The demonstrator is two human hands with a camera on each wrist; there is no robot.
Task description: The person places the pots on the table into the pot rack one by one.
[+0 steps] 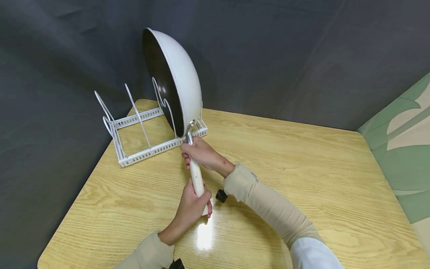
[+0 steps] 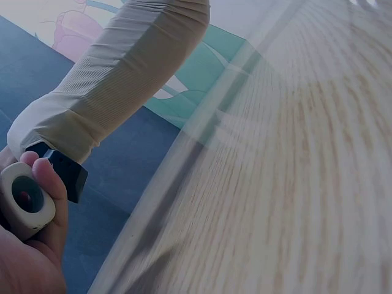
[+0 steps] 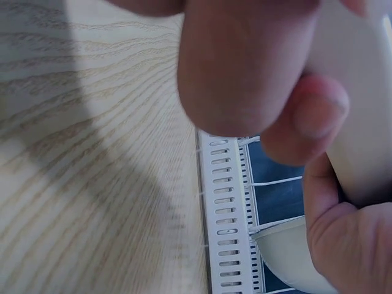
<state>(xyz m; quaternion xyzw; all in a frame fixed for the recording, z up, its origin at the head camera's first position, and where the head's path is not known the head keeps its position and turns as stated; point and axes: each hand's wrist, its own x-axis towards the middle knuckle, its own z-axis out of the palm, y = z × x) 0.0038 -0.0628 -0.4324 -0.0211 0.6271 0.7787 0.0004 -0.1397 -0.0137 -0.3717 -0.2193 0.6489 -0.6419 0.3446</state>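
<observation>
A white wok (image 1: 183,71) with a dark inside stands on its edge in the right part of a white wire rack (image 1: 151,151), between the wire dividers. Its long cream handle (image 1: 196,175) points toward me. My right hand (image 1: 201,153) grips the handle near its metal neck, close to the rack's front rail. Lower down, my left hand (image 1: 191,205) holds the handle's end. In the left wrist view the round butt of the handle (image 2: 38,220) shows between the left fingers. The right wrist view has the handle (image 3: 355,122) beside the right fingers.
The rack stands at the back left of a wooden table (image 1: 302,168), its left slots bare of pans. Dark cloth (image 1: 268,56) hangs behind, and a green leaf-patterned cloth (image 1: 399,149) lies at the right. A black wrist camera (image 1: 221,195) is under the right sleeve.
</observation>
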